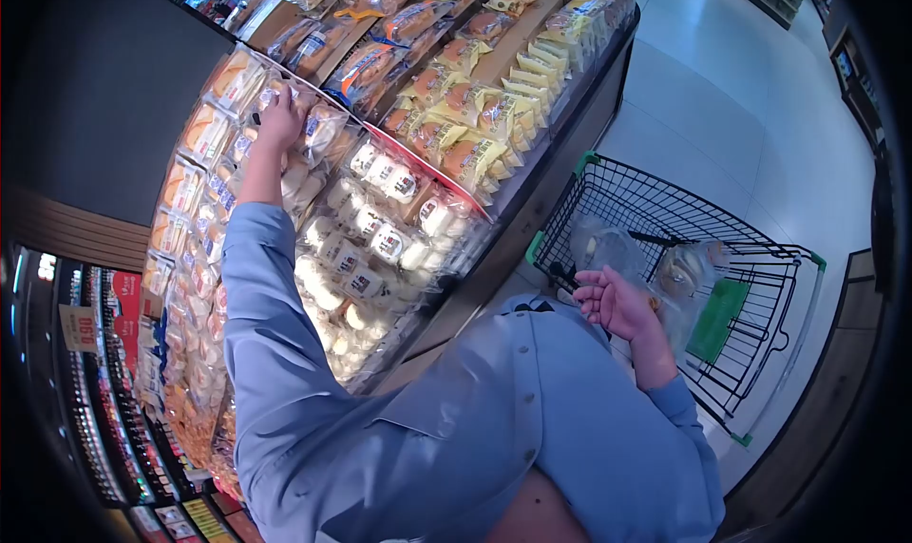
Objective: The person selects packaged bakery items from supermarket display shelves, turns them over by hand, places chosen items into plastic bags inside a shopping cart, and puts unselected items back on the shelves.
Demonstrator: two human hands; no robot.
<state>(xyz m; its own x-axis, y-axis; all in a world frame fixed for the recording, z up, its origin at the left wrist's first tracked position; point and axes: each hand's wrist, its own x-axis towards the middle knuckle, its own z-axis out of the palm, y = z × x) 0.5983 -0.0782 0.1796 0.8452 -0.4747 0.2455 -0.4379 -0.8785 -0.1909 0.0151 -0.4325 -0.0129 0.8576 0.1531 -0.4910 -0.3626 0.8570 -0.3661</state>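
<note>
Resting among the wrapped breads (326, 133) on the shop stand (608, 87), the left hand (281, 122) sits on a clear bread pack (304, 96), which lies near the long thin strip (426, 167) that splits the stand. The back of the hand hides most of its fingers, so I cannot tell if they pinch the pack or only press on it. If they have just a loose bit of wrapper, the pack could slip, because the shiny plastic looks slick. The other packs sit very close, so pulling one could make the ones next to it slide. Pushing too hard could squash the bread, which looks soft. The blue sleeve (258, 248) is beside the white bun packs (380, 239), and if the arm drops, it could bump them out of line. The right hand (616, 305) is by the shopping cart (698, 201), with its fingers loosely curled and a bit apart, and I see nothing in it. I cannot tell if it touches the cart; if nothing holds the cart, a bump could make it roll and tip the bags (686, 269) inside.
</note>
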